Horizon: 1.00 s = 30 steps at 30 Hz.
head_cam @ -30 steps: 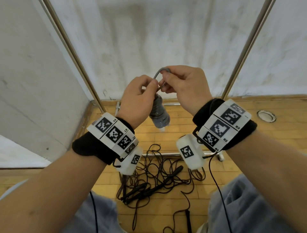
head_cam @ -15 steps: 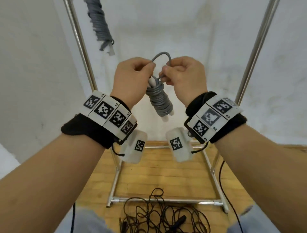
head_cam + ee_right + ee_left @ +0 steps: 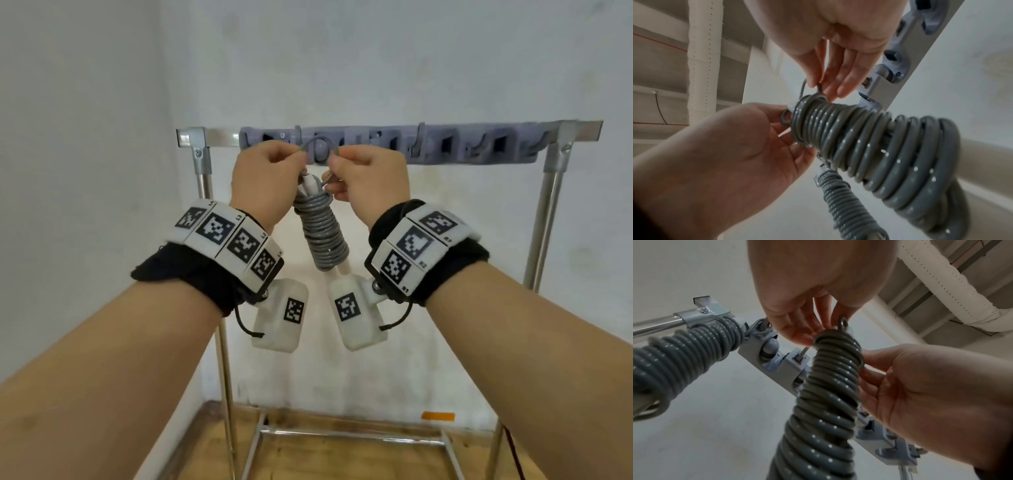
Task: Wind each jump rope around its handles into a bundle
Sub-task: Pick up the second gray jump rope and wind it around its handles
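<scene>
both hands, left hand [image 3: 265, 178] and right hand [image 3: 368, 178], pinched the loop [image 3: 317, 145] topping the wound grey jump rope bundle [image 3: 322, 236], apparently to hang it next on the grey plastic hook rail [image 3: 445, 145].

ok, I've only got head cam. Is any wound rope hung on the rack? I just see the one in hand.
Observer: Yes. The left wrist view shows a second grey bundle hanging at the hook rail end, beside the rack clamp.
Operator: And who's got the loop on the held one?
Observer: The right wrist view shows the left hand pinching the rope strand just above the held bundle.
Operator: Right hand?
Observer: In the left wrist view, the right hand pinches a small rope loop at the bundle's top.
</scene>
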Available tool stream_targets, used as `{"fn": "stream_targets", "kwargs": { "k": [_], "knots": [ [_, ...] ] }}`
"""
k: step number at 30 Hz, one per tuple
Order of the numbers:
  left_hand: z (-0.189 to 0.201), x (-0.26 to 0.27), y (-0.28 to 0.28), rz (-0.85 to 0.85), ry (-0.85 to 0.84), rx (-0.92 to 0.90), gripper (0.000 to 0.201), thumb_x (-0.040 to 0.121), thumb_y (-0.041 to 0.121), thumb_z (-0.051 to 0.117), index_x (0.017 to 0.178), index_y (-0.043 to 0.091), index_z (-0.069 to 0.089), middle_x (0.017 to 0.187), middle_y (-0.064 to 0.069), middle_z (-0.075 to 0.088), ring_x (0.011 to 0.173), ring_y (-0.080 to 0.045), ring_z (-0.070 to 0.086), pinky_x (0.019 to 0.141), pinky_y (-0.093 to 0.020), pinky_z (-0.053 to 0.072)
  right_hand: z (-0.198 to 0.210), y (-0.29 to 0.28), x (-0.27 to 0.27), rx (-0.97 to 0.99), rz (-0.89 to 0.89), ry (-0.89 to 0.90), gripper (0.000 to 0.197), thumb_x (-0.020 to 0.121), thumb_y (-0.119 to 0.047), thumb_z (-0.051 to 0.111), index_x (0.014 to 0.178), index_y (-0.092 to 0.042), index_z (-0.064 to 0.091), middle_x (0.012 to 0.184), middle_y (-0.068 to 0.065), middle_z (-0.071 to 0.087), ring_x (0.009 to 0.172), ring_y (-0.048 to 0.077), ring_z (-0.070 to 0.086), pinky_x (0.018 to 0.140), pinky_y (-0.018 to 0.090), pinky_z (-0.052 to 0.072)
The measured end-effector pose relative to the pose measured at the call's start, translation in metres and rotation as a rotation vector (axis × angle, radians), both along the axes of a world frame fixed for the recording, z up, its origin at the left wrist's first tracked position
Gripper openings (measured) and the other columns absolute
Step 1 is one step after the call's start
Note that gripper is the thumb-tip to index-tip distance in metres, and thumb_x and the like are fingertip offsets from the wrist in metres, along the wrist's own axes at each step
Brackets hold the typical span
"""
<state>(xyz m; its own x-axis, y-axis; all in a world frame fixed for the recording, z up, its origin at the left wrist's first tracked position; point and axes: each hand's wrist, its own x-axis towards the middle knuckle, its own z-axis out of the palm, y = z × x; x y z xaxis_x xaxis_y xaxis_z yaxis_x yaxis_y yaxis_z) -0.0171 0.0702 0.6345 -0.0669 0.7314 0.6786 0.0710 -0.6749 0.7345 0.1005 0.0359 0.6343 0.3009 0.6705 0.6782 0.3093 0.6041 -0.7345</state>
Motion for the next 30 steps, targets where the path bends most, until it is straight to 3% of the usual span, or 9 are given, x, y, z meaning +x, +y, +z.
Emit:
{"fn": "stream_targets", "kwargs": {
  "k": [3,7,11,14,17,19,23,27,30],
  "knots": [
    [0.013,-0.002,0.013,0.051,0.014,0.007,0.021,0.082,0.013,0.061,0.065,0.024,0.066,0.06,0.007,0.063,0.065,-0.016,0.061,0.078,-0.048,0.058,0.014,0.016,-0.004,-0.017,0.003,-0.006,0.022,0.09,-0.006,0.057,0.072,-0.017,0.062,0.063,0.004,0.062,0.05,0.01,0.058,0.053,0.017,0.053],
    [0.022,-0.002,0.031,0.133,0.056,0.036,0.026,0.082,0.013,0.06,0.062,0.027,0.066,0.059,0.009,0.064,0.06,-0.012,0.059,0.067,-0.036,0.057,0.025,0.036,-0.007,-0.042,-0.011,-0.011,0.029,0.089,-0.004,0.054,0.064,-0.016,0.06,0.059,0.002,0.061,0.046,0.008,0.056,0.048,0.016,0.05],
    [0.029,-0.001,0.046,0.182,0.074,0.042,0.02,0.082,0.014,0.06,0.068,0.022,0.071,0.068,0.002,0.069,0.069,-0.019,0.066,0.072,-0.037,0.058,0.031,0.055,-0.008,-0.038,-0.092,-0.071,0.024,0.087,-0.006,0.055,0.066,-0.007,0.065,0.064,0.009,0.065,0.058,0.02,0.06,0.064,0.035,0.057],
    [0.035,0.0,0.055,0.222,0.076,0.049,0.015,0.082,0.013,0.06,0.074,0.016,0.073,0.072,0.0,0.071,0.075,-0.022,0.068,0.074,-0.039,0.058,0.036,0.065,-0.011,-0.039,-0.137,-0.086,0.026,0.087,-0.01,0.056,0.064,-0.017,0.065,0.067,0.011,0.067,0.067,0.029,0.064,0.072,0.05,0.056],
    [0.039,-0.002,0.063,0.235,0.064,0.062,0.014,0.083,0.013,0.062,0.075,0.019,0.072,0.074,0.002,0.071,0.075,-0.021,0.068,0.075,-0.039,0.058,0.04,0.072,-0.017,-0.03,-0.177,-0.106,0.027,0.086,-0.014,0.059,0.061,-0.023,0.062,0.074,0.014,0.07,0.076,0.036,0.066,0.074,0.052,0.055],
    [0.038,-0.003,0.067,0.215,0.076,0.072,0.012,0.083,0.012,0.063,0.084,0.016,0.074,0.08,0.0,0.072,0.079,-0.02,0.068,0.076,-0.036,0.057,0.04,0.074,-0.02,-0.027,-0.193,-0.123,0.026,0.086,-0.016,0.059,0.061,-0.019,0.063,0.073,0.015,0.069,0.075,0.036,0.066,0.073,0.051,0.055],
    [0.028,-0.002,0.073,0.273,0.223,0.093,0.021,0.082,0.009,0.061,0.098,0.018,0.073,0.094,-0.002,0.07,0.08,-0.014,0.065,0.069,-0.022,0.051,0.027,0.08,-0.02,-0.037,-0.242,-0.175,0.022,0.088,-0.015,0.057,0.076,0.002,0.064,0.081,0.022,0.067,0.076,0.037,0.065,0.073,0.05,0.053],
    [0.021,-0.003,0.075,0.266,0.264,0.062,0.017,0.083,0.011,0.062,0.098,0.016,0.069,0.091,-0.002,0.072,0.081,-0.016,0.066,0.078,-0.031,0.054,0.017,0.082,-0.021,-0.103,-0.157,-0.099,0.018,0.087,-0.017,0.058,0.07,-0.018,0.056,0.085,0.014,0.068,0.083,0.033,0.066,0.081,0.05,0.053],
    [0.017,-0.006,0.076,0.252,0.258,0.069,0.011,0.086,0.015,0.062,0.096,0.017,0.067,0.076,0.007,0.068,0.07,-0.006,0.063,0.068,-0.021,0.049,0.014,0.08,-0.023,-0.122,-0.137,-0.091,0.018,0.087,-0.017,0.059,0.07,-0.021,0.055,0.087,0.011,0.068,0.086,0.031,0.066,0.083,0.049,0.053]
  ]
}}
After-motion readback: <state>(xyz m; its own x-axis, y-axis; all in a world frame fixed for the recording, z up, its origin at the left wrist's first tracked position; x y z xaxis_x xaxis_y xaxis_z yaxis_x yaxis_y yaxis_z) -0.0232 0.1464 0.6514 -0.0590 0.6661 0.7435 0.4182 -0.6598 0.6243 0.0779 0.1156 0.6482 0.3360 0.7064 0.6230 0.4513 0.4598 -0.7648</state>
